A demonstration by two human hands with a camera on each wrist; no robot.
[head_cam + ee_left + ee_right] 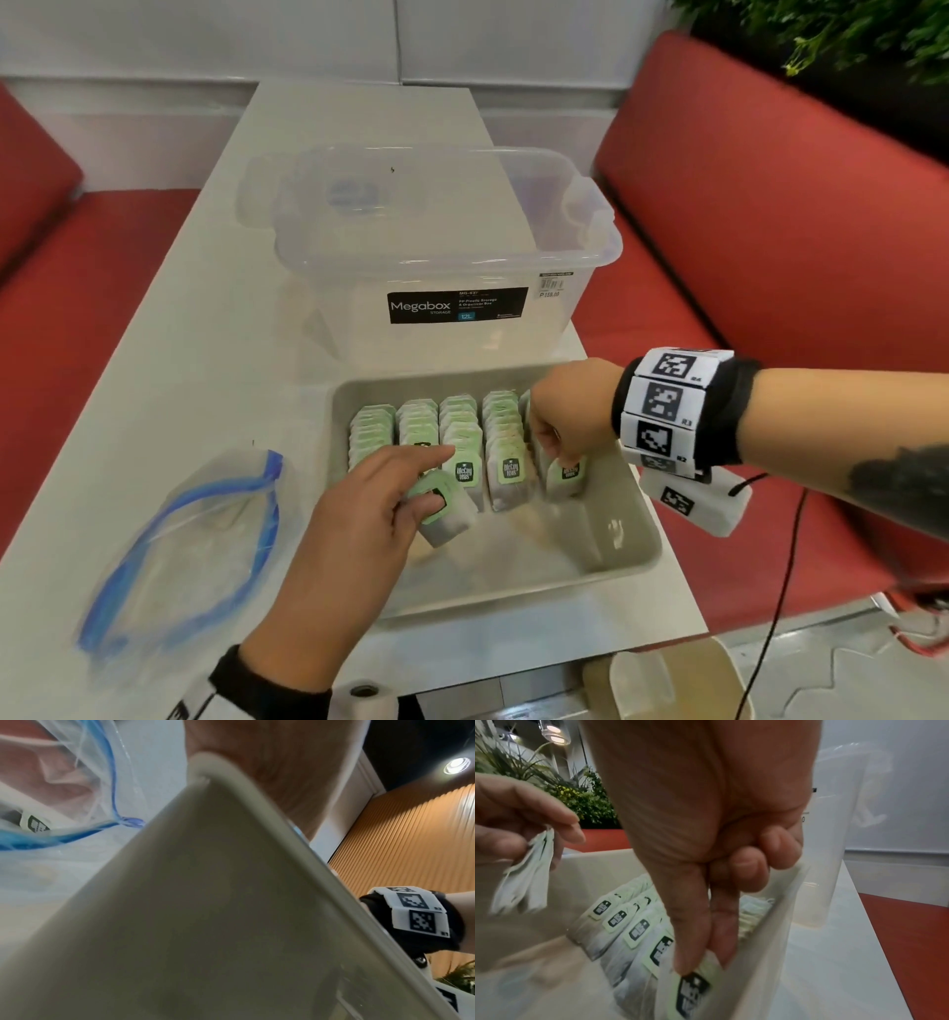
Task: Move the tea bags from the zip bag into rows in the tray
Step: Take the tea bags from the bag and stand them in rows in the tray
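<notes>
Closest to the camera, the left hand (pixel 354 519) reaches into the tray (pixel 624 557) from 7 o'clock. Its thumb and bent fingers pinch a tea bag (pixel 445 509), while the pointer finger sticks out straight toward 1 o'clock. That tea bag hangs just over the tray floor, near the front of the second row. The right hand (pixel 570 411) comes in from 3 o'clock, its fingers curled down, with thumb and finger pinching the front tea bag of the last row (pixel 565 478). Five rows of tea bags (pixel 462 437) stand side by side in the far half of the tray. A zip bag (pixel 190 545) lies on the table (pixel 169 329) at 9 o'clock of the tray, with its blue zip open. A clear box (pixel 441 257) sits at 12 o'clock, just beyond the tray.
</notes>
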